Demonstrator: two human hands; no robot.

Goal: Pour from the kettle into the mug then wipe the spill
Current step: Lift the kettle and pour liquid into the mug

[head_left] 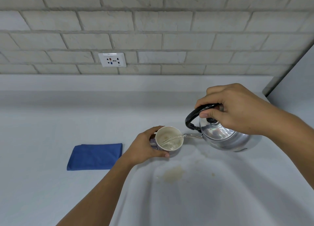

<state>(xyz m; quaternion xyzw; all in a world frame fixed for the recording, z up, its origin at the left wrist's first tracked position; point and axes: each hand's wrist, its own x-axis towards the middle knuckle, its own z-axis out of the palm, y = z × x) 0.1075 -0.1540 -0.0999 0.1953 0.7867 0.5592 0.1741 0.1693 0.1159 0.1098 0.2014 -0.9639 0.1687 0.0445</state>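
**Background: counter, brick wall, socket**

Pale grey counter [51, 124] fills the lower view, with a raised ledge running along its back edge. Behind it a wall [153, 22] of whitish brick-pattern tiles with grey joints. White wall socket [112, 59] set low in the wall, left of centre, just above the ledge; small dark, orange and blue marks on its face, label text too small to read. Plain grey panel [295, 83] at far right edge.

Tilted steel kettle [226, 137] streams into upright mug [169, 141].
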